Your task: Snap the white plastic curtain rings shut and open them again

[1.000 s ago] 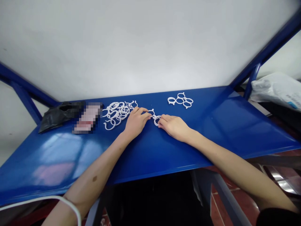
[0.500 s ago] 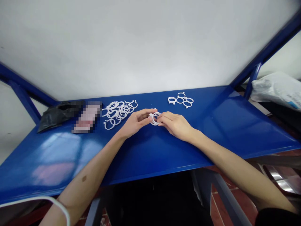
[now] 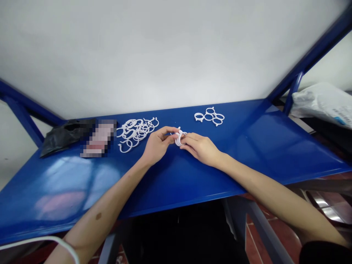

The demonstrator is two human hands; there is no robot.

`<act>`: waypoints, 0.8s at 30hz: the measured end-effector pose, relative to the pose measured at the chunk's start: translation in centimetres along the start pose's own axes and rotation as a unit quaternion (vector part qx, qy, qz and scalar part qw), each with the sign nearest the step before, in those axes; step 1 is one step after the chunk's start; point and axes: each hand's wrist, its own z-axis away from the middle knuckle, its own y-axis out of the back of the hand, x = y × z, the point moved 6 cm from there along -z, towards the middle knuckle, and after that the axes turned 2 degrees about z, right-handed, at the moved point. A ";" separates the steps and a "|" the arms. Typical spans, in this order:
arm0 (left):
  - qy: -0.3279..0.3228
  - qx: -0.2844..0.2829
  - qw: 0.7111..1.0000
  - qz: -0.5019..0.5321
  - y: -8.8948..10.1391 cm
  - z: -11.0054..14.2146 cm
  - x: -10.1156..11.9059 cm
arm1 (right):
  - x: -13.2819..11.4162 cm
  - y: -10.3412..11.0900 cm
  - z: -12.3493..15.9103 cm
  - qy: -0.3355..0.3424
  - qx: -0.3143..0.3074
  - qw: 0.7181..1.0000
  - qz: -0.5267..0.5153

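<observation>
Between my two hands, just above the blue table, are white plastic rings (image 3: 179, 138), bunched together; my fingers cover part of them. My left hand (image 3: 159, 143) pinches them from the left with thumb and fingertips. From the right, my right hand (image 3: 202, 148) is closed on the same rings. A loose pile of open white rings (image 3: 137, 130) lies to the left of my left hand. Farther back on the right, several closed white rings (image 3: 209, 116) lie flat, touching one another.
On the blue table (image 3: 176, 183), a black plastic bag (image 3: 62, 137) and a blurred-out flat object (image 3: 99, 138) lie left of the pile. A grey wall (image 3: 170, 55) rises behind. Blue frame posts flank the table, and a white plastic bag (image 3: 321, 104) is at right. A white cable (image 3: 41, 238) crosses my left forearm.
The rings between my hands have turned, and my fingers have shifted slightly around them. The whole view has moved a little. The pile and the flat rings lie as before.
</observation>
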 end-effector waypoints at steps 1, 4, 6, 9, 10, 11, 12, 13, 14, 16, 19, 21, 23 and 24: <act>-0.007 -0.003 1.000 -0.013 0.0 0.0 0.1 | 0.0 -0.1 0.0 0.002 0.004 1.000 -0.005; -0.054 -0.005 0.994 -0.089 0.0 0.1 0.5 | 0.1 -0.3 -0.1 0.001 0.018 1.000 -0.011; -0.137 0.014 0.970 -0.199 0.2 0.5 1.6 | 0.3 -0.2 -0.2 -0.012 0.029 1.000 0.000; -0.305 -0.003 0.867 -0.393 -1.0 1.8 3.3 | 0.4 0.0 -0.2 -0.027 0.033 0.999 0.025; -0.342 -0.030 0.830 -0.441 -1.7 2.2 3.4 | 0.4 0.0 -0.2 -0.028 0.030 0.999 0.035; -0.360 -0.060 0.800 -0.476 -2.3 2.5 3.2 | 0.4 -0.1 -0.1 -0.027 0.024 0.998 0.044; -0.365 -0.085 0.778 -0.503 -2.8 2.7 3.0 | 0.3 -0.2 -0.1 -0.025 0.016 0.998 0.054; -0.360 -0.104 0.764 -0.525 -3.1 2.8 2.7 | 0.3 -0.4 0.0 -0.022 0.007 0.998 0.065; -0.352 -0.118 0.753 -0.543 -3.3 2.8 2.5 | 0.2 -0.5 0.0 -0.019 -0.003 0.997 0.076; -0.339 -0.139 0.737 -0.568 -3.5 2.7 2.2 | -0.1 -0.8 0.0 -0.012 -0.022 0.995 0.101; -0.337 -0.168 0.728 -0.574 -3.3 2.7 2.3 | -0.5 -0.8 -0.1 0.015 -0.051 0.987 0.150; -0.343 -0.190 0.726 -0.564 -3.2 2.8 2.5 | -0.7 -0.6 -0.1 0.048 -0.079 0.979 0.184; -0.342 -0.209 0.730 -0.554 -3.1 2.8 2.7 | -0.8 -0.3 -0.2 0.077 -0.106 0.968 0.213; -0.337 -0.214 0.733 -0.551 -3.1 2.8 2.8 | -0.8 -0.1 -0.2 0.085 -0.114 0.964 0.225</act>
